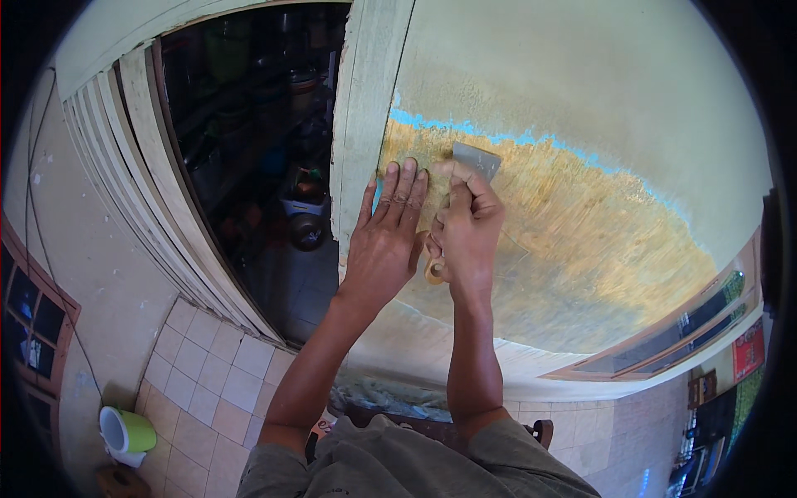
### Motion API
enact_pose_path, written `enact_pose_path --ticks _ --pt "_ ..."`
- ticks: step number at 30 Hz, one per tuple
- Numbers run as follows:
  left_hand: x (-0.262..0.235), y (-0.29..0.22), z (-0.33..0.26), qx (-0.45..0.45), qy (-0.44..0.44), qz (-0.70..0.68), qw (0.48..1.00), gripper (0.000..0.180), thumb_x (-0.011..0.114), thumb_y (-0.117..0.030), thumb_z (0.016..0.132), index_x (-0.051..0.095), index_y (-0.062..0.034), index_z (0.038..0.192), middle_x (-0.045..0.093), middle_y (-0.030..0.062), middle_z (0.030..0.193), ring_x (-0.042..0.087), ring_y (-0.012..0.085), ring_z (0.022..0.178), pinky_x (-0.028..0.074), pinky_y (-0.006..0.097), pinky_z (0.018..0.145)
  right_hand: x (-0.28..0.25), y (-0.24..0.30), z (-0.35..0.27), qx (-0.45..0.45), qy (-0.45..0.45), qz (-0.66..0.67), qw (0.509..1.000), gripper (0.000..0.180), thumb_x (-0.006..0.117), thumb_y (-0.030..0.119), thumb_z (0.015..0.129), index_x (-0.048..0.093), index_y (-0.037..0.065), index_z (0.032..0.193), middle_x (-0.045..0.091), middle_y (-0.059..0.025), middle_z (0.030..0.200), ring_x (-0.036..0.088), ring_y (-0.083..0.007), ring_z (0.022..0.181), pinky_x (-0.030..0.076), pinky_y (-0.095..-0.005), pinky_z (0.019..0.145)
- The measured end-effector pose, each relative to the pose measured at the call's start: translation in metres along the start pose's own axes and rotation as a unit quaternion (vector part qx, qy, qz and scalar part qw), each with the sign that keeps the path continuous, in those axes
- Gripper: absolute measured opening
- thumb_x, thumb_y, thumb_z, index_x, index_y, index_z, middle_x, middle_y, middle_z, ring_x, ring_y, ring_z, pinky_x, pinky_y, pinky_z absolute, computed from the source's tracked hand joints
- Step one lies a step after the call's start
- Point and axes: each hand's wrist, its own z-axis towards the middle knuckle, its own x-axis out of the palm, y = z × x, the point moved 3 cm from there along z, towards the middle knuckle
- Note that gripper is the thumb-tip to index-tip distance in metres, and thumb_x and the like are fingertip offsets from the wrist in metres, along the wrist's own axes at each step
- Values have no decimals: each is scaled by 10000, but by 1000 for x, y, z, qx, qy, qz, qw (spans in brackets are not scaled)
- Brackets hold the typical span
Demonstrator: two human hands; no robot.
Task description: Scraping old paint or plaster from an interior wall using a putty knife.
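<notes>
My right hand is closed around a putty knife, its grey blade up against the wall. Below my fist shows a tan end with a hole, which looks like the tool's handle. My left hand lies flat with fingers stretched out, close beside the right one, where the wall meets the pale door frame. Around both hands the wall has a bare, yellow-brown scraped patch. A ragged light-blue paint edge borders it, with greenish-grey paint above.
Left of the frame is a dark doorway with household items inside. Folded slatted panels stand at its left side. On the tiled floor sits a green-and-white bucket. A window is low on the right.
</notes>
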Motion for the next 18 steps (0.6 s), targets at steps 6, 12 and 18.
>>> enact_pose_path --ticks 6,12,18 --pt "-3 -3 1 -6 -10 -8 1000 795 694 -137 876 334 7 1571 274 199 1664 235 346 1556 178 528 1261 8 32 16 -52 -5 42 998 232 487 61 1052 718 39 1049 458 41 585 391 -34 433 302 -261 396" --pt "-4 -1 2 1 0 -7 1000 799 692 -130 880 323 9 1575 273 199 1664 236 345 1556 176 526 1262 0 17 2 -18 -21 5 1000 241 476 58 1050 716 44 1045 448 46 577 390 -30 433 295 -262 393" --pt "-6 -2 1 -6 -4 -14 1000 815 704 -110 862 325 9 1574 271 202 1664 233 351 1556 169 525 1264 9 27 13 -43 -17 17 999 247 471 53 1049 718 41 1051 457 53 578 400 -27 447 303 -257 399"
